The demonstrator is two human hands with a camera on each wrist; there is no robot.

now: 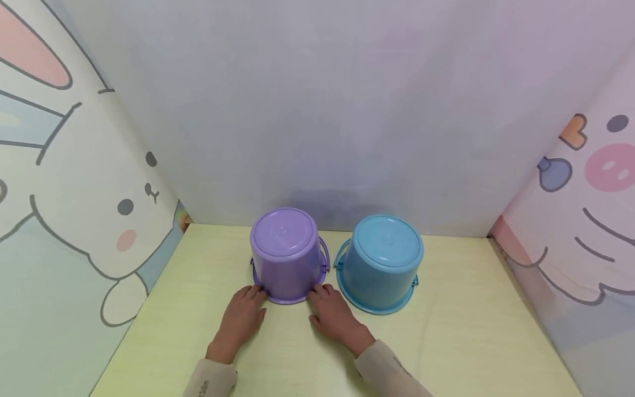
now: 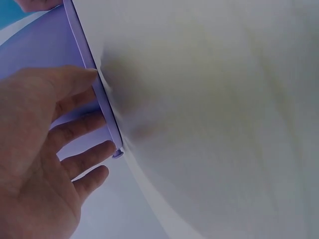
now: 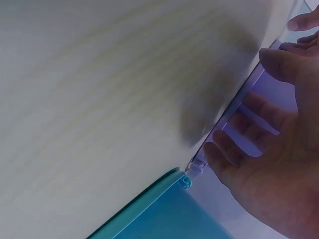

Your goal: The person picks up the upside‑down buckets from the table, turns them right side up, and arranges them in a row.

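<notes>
A purple bucket (image 1: 288,270) stands upside down on the table, its round base facing up. My left hand (image 1: 243,314) is at the near left of its rim, and my right hand (image 1: 334,314) at the near right. In the left wrist view the left fingers (image 2: 84,157) lie along the purple rim (image 2: 102,97), loosely extended, with the thumb against it. The right wrist view has the right fingers (image 3: 227,149) spread at the same rim, lightly bent. Just right of the right hand, a blue bucket (image 1: 384,281) also sits upside down.
The pale wooden table (image 1: 466,331) ends at a light cloth backdrop (image 1: 322,110) close behind both buckets. Panels with cartoon animals, a rabbit (image 1: 104,209) and a pig (image 1: 570,248), wall in the left and right sides. The bucket handles (image 1: 341,255) hang between the two buckets.
</notes>
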